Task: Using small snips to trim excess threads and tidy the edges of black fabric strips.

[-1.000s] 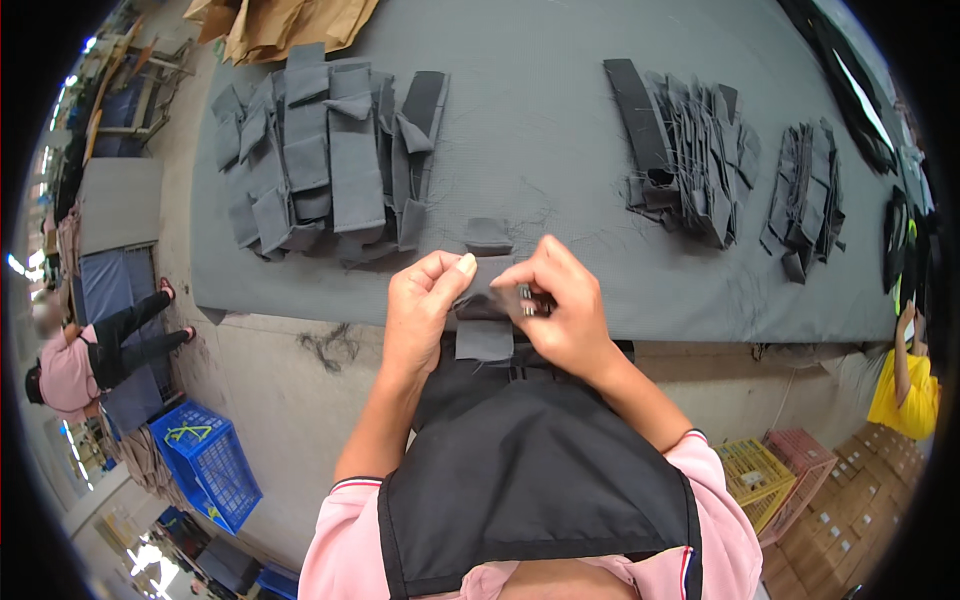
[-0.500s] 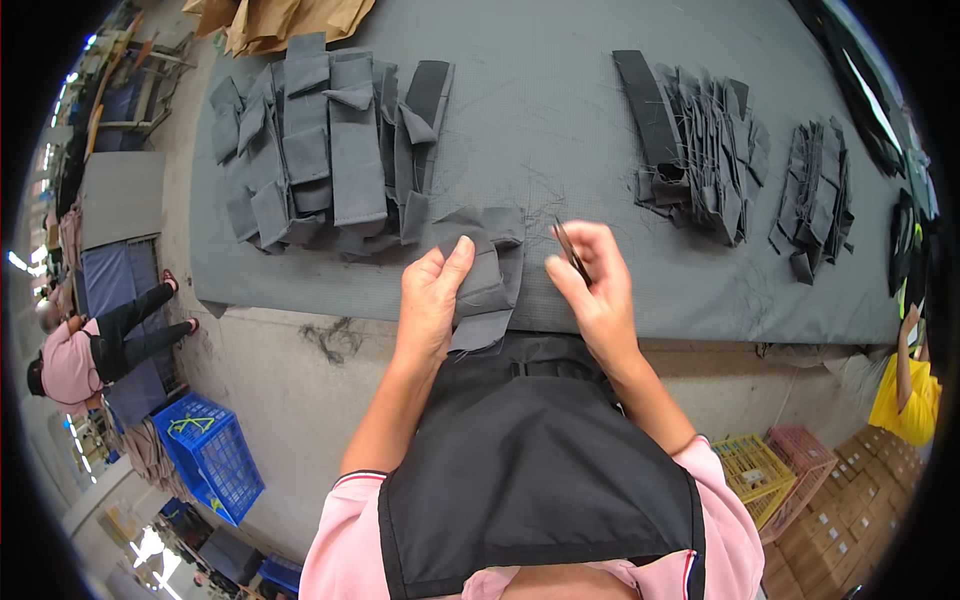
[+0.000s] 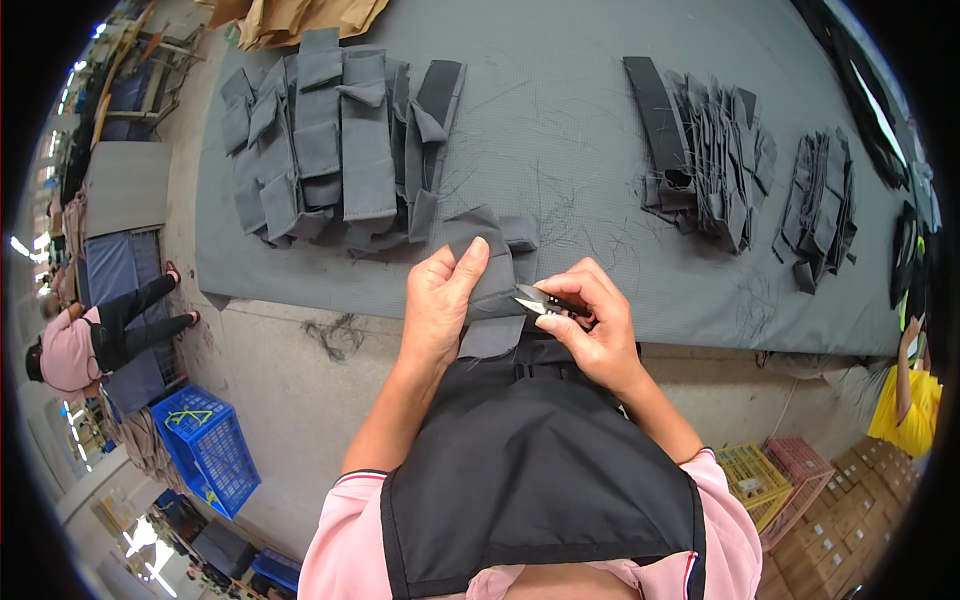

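Snips point(image 3: 540, 301) now against fabric piece point(image 3: 490, 275) — right hand point(image 3: 592, 330) curled, closer.

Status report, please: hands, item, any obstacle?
Left hand grips grey fabric piece. Right hand holds thread snips, blades at the fabric's edge. Nothing between them.

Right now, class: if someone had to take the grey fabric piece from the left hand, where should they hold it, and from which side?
Probably the grey fabric piece by its far upper edge, coming from the table side: that part lies free past the left hand, away from the snips in the right hand.
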A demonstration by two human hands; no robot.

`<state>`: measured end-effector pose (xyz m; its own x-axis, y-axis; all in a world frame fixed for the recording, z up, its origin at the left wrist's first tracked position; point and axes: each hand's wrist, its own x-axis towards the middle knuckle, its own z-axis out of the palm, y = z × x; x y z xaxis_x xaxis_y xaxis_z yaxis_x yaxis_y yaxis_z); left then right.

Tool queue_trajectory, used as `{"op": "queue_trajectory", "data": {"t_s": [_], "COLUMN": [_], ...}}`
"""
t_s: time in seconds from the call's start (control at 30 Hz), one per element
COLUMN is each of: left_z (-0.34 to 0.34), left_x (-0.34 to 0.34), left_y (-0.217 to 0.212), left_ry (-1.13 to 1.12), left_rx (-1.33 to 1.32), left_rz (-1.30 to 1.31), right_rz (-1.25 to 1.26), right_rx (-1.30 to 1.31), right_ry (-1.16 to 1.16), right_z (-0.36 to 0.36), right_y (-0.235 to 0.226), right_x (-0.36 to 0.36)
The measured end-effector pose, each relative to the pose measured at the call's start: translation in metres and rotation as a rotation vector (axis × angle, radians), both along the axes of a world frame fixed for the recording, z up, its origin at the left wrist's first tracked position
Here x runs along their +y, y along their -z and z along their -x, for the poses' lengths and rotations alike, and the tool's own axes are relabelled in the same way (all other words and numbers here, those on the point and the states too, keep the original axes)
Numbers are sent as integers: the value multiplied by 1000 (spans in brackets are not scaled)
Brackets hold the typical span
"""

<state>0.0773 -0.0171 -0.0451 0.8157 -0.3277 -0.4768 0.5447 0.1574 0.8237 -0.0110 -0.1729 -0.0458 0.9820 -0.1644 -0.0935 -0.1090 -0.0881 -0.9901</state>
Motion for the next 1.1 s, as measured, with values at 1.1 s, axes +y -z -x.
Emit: {"op": "queue_trajectory", "data": {"t_s": [1.1], "left_z": [11], "left_x": [-4], "left_y": [1], "left_ry": [36], "left_rx": [-611], "left_rz": [-444], "right_rz": [707], "right_rx": [-207], "right_ry": [39], "right_z": [12], "right_y": [-37], "right_x": [1]}}
